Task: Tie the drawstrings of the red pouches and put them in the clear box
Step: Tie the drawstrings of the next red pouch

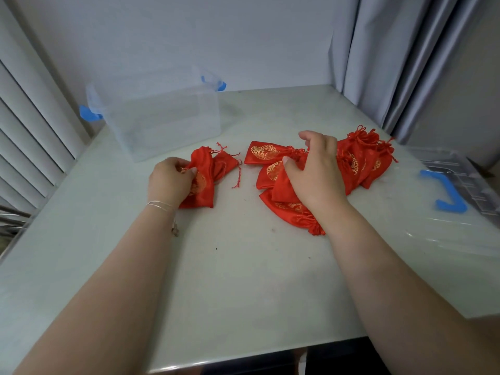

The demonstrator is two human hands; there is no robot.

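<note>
At a pale tabletop (243,266), a person's left hand (170,182) grips a red pouch (203,180) lying beside a second one, while the right hand (316,169), fingers curled, pinches a pouch from the heap of red pouches (354,161) at right. The clear box (162,120), with blue latches, stands open just behind the left pair. Its lid (457,182) lies at far right, near grey curtains (405,63).

Red pouches (273,169) with gold floral motifs
</note>
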